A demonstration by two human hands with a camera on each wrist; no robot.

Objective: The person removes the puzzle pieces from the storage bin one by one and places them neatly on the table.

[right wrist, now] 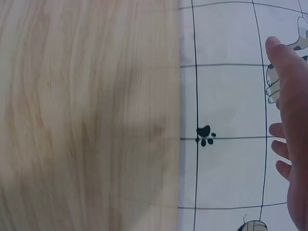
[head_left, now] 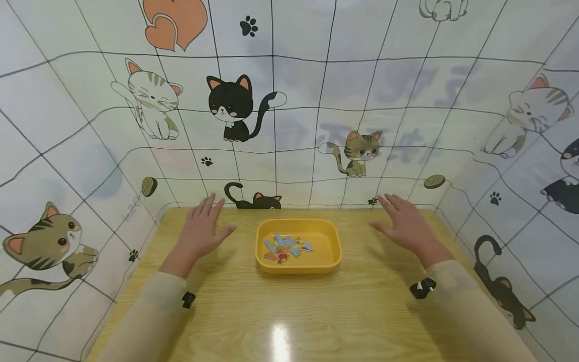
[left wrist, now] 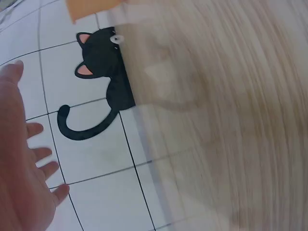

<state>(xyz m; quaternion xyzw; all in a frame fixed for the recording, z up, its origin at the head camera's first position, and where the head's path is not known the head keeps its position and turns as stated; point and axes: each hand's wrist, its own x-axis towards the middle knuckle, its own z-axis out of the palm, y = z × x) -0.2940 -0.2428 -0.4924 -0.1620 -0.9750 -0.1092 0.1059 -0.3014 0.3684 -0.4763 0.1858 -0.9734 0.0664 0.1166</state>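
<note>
A yellow plastic tray (head_left: 332, 261) lies on the wooden table between my hands. Several small flat pieces (head_left: 282, 249) in light blue, orange, red and yellow are spread in its left part; their kind is too small to tell. To the left of the tray my left hand (head_left: 202, 231) is held with fingers extended and thumb toward the tray, holding nothing. My right hand (head_left: 406, 226) mirrors it on the other side, fingers extended, also without anything in it. Both hands are apart from the tray. In the left wrist view an orange-yellow corner (left wrist: 91, 7) shows at the top.
White grid-patterned sheeting with cartoon cats (head_left: 230, 103) and paw prints surrounds the table at the back and sides. The pale wooden tabletop (head_left: 289, 306) ends against it at the far edge. Each wrist wears a small black device (head_left: 422, 287).
</note>
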